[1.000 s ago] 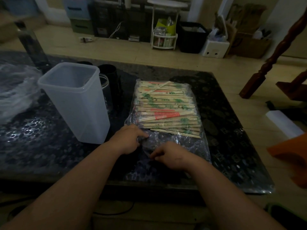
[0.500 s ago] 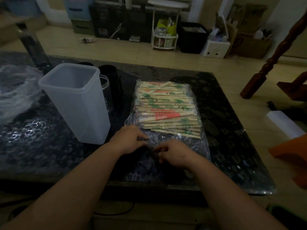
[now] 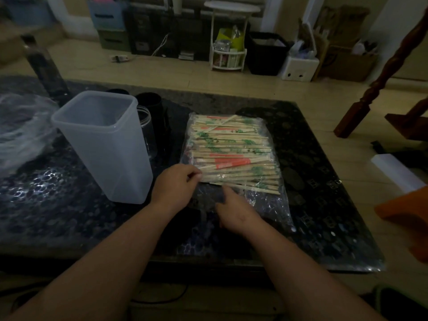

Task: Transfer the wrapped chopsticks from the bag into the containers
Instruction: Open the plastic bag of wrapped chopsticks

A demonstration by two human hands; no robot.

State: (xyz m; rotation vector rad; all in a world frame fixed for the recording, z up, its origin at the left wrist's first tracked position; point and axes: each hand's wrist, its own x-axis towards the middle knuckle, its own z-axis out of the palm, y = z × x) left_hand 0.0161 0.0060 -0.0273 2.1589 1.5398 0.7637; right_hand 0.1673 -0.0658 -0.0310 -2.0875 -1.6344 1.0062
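Mid-table, bag (image 3: 268, 205): clear plastic, lying flat on dark patterned table (image 3: 312, 181), long axis running away from the person. Near end is slack and crinkled, w/ nothing visible in it.
Chopsticks (image 3: 231, 154): all inside the bag, stacked crosswise in far and mid part. Paper wrappers w/ green and red print; a few lie askew on top at the far end.
L hand (image 3: 174, 185): at near-left corner of the stack, fingers curled, thumb and fingertips pinching the bag's plastic.
R hand (image 3: 234, 209): back facing up, resting on the slack near part of the bag just in front of the stack, fingers pointing fwd. Can't tell if it grips the plastic or only presses it.
Container (image 3: 104, 147): tall translucent square tub, upright, no lid, looks empty, just left of the bag and beside the L hand.
Behind container: clear jar (image 3: 147, 133) touching or nearly touching its back right; two black cups (image 3: 152, 110) farther back.
Table left: crumpled clear plastic sheet (image 3: 20, 135).
Floor beyond: white rack (image 3: 228, 38), black bin (image 3: 266, 54), white box (image 3: 300, 66).
Right side: turned wooden post (image 3: 382, 72), white roll (image 3: 393, 172), orange item (image 3: 407, 209).
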